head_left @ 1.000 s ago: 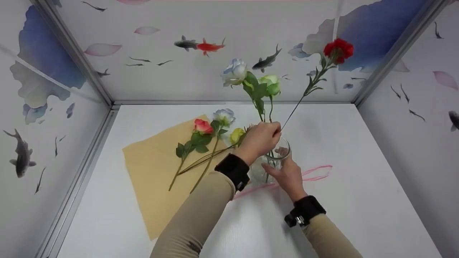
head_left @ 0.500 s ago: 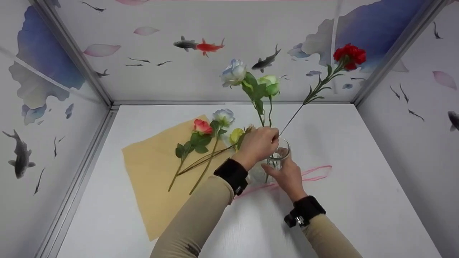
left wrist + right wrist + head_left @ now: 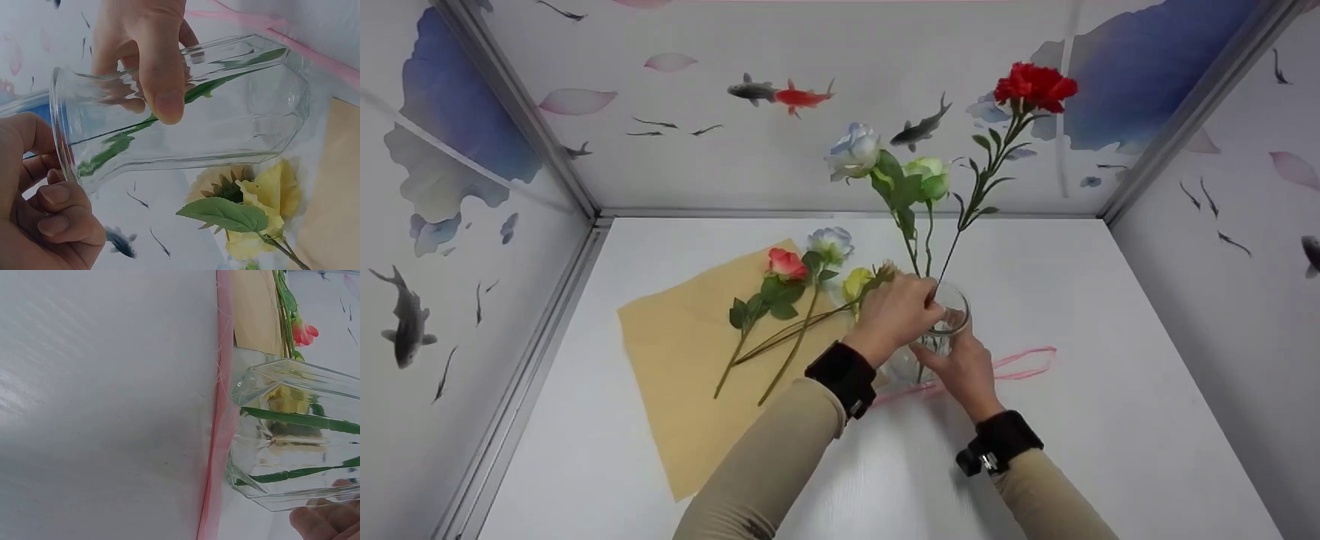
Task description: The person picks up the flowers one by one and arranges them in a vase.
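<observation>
A red carnation stands upright with its thin stem in my left hand, which pinches it just above the mouth of a clear glass vase. My right hand grips the vase around its side, thumb and fingers apart across the glass. Inside the vase green stems run down toward the base. A pale blue rose and a light green rose rise from the mouth. In the left wrist view, the left fingers curl at the rim.
Brown wrapping paper lies left on the white table, bearing a coral rose and another pale blue flower. A yellow flower lies beside the vase. Pink ribbon runs along its base. Printed walls enclose the table.
The carnation head first swung to the right, then came back left and more upright. My left hand has sunk slightly toward the vase mouth. The right hand stays on the vase.
</observation>
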A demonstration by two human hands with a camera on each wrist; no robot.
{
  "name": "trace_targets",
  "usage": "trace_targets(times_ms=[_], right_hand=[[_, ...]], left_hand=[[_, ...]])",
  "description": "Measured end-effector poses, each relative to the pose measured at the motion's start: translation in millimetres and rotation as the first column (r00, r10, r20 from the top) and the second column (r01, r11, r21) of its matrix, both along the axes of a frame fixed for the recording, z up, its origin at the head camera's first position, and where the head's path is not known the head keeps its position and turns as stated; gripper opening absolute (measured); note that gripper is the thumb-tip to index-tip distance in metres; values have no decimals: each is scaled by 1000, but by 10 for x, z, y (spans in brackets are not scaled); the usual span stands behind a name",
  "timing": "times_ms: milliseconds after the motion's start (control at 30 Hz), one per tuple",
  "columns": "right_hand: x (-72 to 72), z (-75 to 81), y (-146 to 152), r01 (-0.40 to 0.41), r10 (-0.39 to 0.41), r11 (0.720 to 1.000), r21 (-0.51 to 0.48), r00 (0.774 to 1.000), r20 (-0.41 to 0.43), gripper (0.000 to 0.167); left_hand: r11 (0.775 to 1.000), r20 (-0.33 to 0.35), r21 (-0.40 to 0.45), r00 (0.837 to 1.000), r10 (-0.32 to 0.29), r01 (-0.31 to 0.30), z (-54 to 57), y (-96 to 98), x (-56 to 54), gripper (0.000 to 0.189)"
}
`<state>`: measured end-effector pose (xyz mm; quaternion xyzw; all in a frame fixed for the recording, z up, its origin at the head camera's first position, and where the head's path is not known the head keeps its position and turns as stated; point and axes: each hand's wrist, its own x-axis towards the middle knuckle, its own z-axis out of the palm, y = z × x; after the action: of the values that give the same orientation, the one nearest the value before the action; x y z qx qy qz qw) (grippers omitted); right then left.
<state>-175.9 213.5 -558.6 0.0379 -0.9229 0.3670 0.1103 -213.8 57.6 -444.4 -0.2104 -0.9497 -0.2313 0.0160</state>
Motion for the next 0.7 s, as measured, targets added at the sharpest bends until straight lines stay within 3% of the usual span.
trace_targets(times_ms=[300, 700], right_hand=[[1, -4, -1, 3, -3, 1000, 1, 1000, -5, 71], [-13, -6, 14, -8, 8, 1000, -15, 1000, 2, 74]], left_hand=[[999, -14, -10, 999, 43, -43, -18, 40, 18, 14], [999, 10, 25, 999, 37, -37, -73, 29, 39, 6]])
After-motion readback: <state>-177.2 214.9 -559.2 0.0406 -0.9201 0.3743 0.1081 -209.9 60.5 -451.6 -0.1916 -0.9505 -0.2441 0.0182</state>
